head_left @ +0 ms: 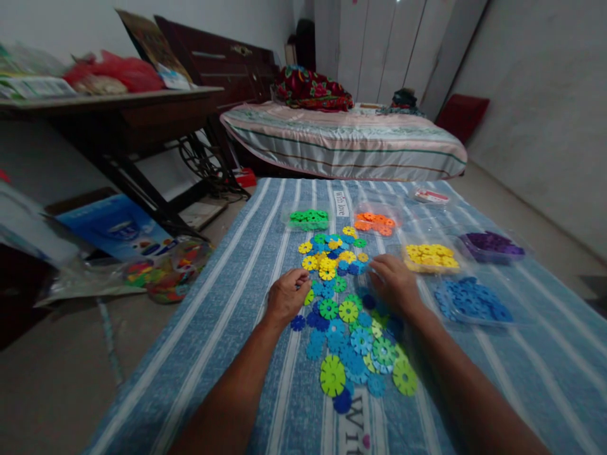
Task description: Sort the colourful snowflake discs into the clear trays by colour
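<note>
A loose pile of notched plastic discs in yellow, greens and blues runs down the middle of the cloth-covered table. At the pile's left edge is my left hand, its fingers curled together; whatever they may hold is too small to make out. On the other side, my right hand reaches in with fingers stretched and slightly bent, close to light blue and dark blue discs. Its palm side is hidden. Large lime discs lie nearest to me, and yellow discs gather between the hands.
Clear tubs hold sorted discs: green, orange, yellow, purple and blue. A small clear box sits at the far right. Beyond the table stands a bed; a sewing-machine table is at left.
</note>
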